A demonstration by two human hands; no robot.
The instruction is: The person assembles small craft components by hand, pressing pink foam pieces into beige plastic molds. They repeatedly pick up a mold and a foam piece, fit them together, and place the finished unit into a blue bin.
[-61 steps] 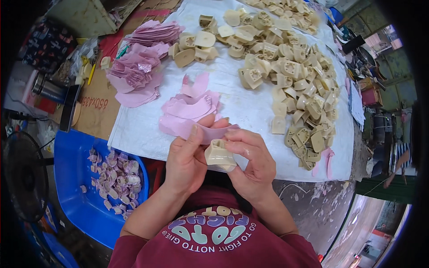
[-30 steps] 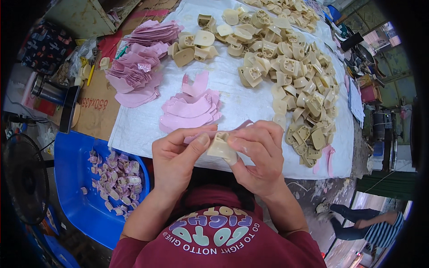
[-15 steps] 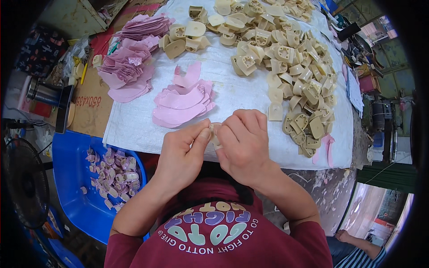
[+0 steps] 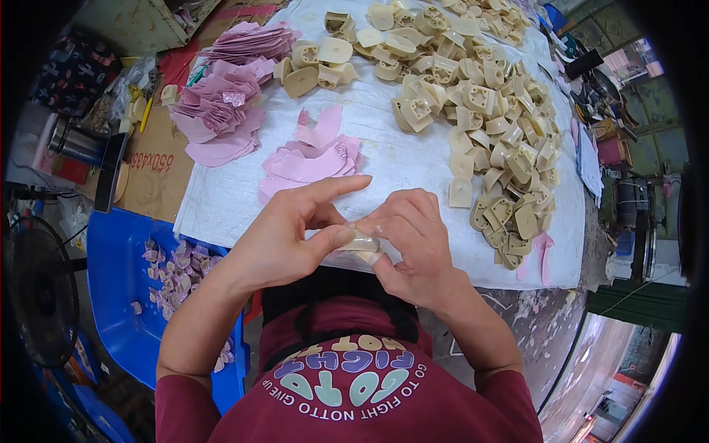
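Note:
Near the front edge of the white-sheeted table, both my hands meet at a small shiny cream shoe heel (image 4: 360, 242). My left hand (image 4: 292, 232) has its thumb against the heel's left side, the forefinger stretched out above it and the other fingers curled behind. My right hand (image 4: 417, 240) grips the opposite side between thumb and bent fingers. A thin pale layer shows around the heel, too blurred to name. Just beyond my hands lie pink glittery cut pieces (image 4: 310, 162) in a loose stack.
Bare beige heels (image 4: 509, 133) are heaped across the table's right and far side. More pink pieces (image 4: 218, 111) are stacked at the left. Below the table's left edge, a blue basin (image 4: 122, 317) holds several pink-covered heels (image 4: 181, 277). A dark fan (image 4: 40, 280) stands farther left.
My left hand has opened out of its tight pinch, its forefinger now extended, and the heel shows more. The other person at the lower right is out of view.

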